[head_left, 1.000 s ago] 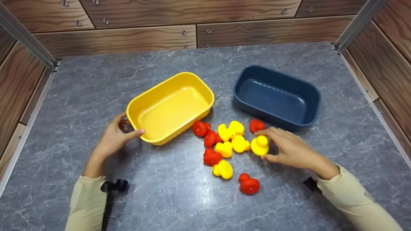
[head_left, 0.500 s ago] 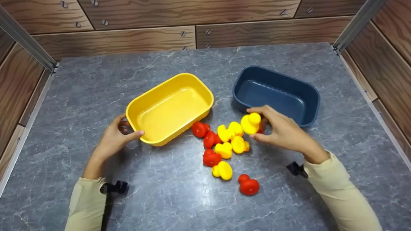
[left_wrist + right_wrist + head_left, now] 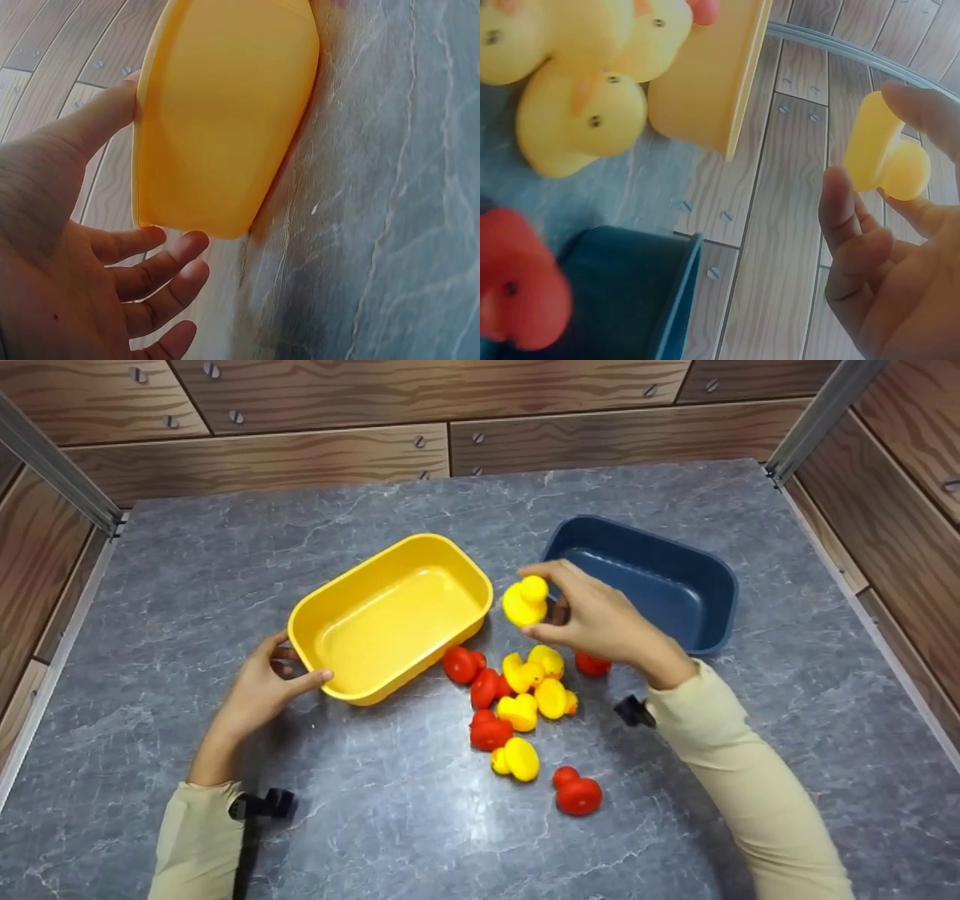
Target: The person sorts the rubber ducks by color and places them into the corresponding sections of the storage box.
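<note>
My left hand (image 3: 259, 682) holds the near left corner of a yellow bin (image 3: 375, 690), its thumb over the rim and its fingers along the outside. In the left wrist view the thumb lies on the bin's edge and the fingertips are by its end wall (image 3: 225, 150). My right hand (image 3: 600, 619) pinches a yellow rubber duck (image 3: 523, 601) between thumb and fingers, raised between the yellow bin and a dark blue bin (image 3: 724, 585). The right wrist view shows the pinched duck (image 3: 885, 154) clear of the table, against the wood-patterned wall.
Below the bins lie several loose yellow ducks (image 3: 517, 712) and red ducks (image 3: 491, 731). One red duck (image 3: 577, 795) lies apart, nearer the front. Another red duck (image 3: 592, 663) sits by the blue bin, under my right forearm. Wood-patterned walls (image 3: 300, 457) border the grey marbled table (image 3: 375, 825).
My right hand has taken hold of a yellow duck from the right of the group, lifted it and carried it up and left past the blue bin. My left hand stays on the yellow bin.
</note>
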Motion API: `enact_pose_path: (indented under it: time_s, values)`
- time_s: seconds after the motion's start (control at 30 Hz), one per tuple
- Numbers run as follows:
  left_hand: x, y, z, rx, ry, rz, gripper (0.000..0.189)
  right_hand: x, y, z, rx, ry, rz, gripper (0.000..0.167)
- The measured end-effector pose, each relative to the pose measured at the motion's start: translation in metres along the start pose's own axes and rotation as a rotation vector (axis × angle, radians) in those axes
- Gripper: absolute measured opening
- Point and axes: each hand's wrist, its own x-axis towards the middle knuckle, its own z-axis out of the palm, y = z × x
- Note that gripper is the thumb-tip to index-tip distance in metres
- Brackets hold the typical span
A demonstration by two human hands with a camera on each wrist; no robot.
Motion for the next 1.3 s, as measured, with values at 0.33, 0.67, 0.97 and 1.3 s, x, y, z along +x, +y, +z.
enact_pose_path:
  time_s: [0.33, 0.67, 0.97, 1.3]
  values:
    - [0.0, 0.0, 0.001, -0.006, -0.003, 0.004, 0.088, 0.03, -0.023, 0.003, -0.018, -0.037, -0.005, 0.062]
    - [0.001, -0.001, 0.0, -0.005, -0.012, -0.021, 0.09, 0.055, -0.037, 0.01, -0.017, -0.045, -0.005, 0.064]
    - [0.001, -0.001, -0.001, -0.021, -0.011, -0.023, 0.09, 0.075, -0.043, 0.019, -0.018, -0.057, 0.014, 0.067]
    - [0.0, 0.0, -0.001, -0.032, -0.013, -0.023, 0.089, 0.086, -0.036, 0.03, -0.045, -0.078, 0.039, 0.068]
